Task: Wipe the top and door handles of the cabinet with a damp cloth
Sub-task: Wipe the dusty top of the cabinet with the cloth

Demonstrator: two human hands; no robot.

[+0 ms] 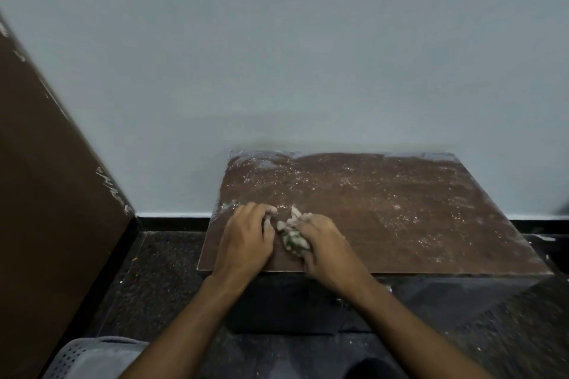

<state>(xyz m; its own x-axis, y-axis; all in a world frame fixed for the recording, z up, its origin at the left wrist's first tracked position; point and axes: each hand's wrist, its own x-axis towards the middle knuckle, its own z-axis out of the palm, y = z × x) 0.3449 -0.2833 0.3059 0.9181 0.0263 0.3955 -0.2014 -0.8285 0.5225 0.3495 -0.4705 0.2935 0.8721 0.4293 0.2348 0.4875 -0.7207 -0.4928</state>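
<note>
A low cabinet stands against the pale wall, and its brown top (385, 209) is speckled with white dust and wet streaks. My right hand (320, 243) grips a crumpled greyish cloth (292, 237) near the top's front left part. Just left of the cloth, my left hand (246, 240) rests on the top with its fingers curled inward; whether it touches the cloth I cannot tell. The dark cabinet front (292, 301) lies in shadow below the top's edge, and no door handles are visible.
A tall brown panel (46, 194) leans or stands at the left. The floor (160, 271) is dark and speckled, with a black skirting along the wall. A grey perforated basket (89, 357) sits at the bottom left, by my knees.
</note>
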